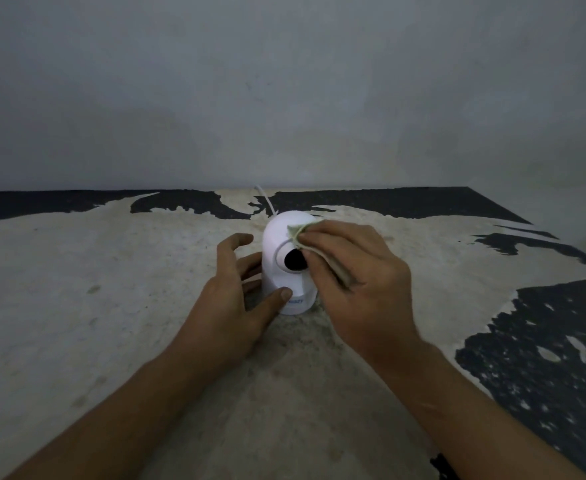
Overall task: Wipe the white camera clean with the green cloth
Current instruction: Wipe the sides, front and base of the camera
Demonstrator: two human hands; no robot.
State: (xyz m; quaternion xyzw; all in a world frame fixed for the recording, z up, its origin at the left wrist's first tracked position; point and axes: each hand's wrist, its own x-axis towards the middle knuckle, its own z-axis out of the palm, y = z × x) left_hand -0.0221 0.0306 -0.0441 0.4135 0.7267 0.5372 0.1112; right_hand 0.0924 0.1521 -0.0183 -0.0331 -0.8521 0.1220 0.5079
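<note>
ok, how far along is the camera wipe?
Done: green cloth is picked up and on the white camera. In hand: right hand presses it against the upper right of the dome, beside the lens; left hand braces the base. Left: lens, front and left side look untouched; can't judge cleanliness.

The white camera [286, 261] looks like smooth moulded plastic with a soft sheen, its round lens [295, 259] glossy black. Against its upper right side lies the green cloth [303, 233], a thin, matt, soft fabric. Around the camera the table surface [111, 306] is rough and chalky where a matt black coating has flaked away. Behind the camera, the wall [284, 81] is dull, unevenly plastered grey.
</note>
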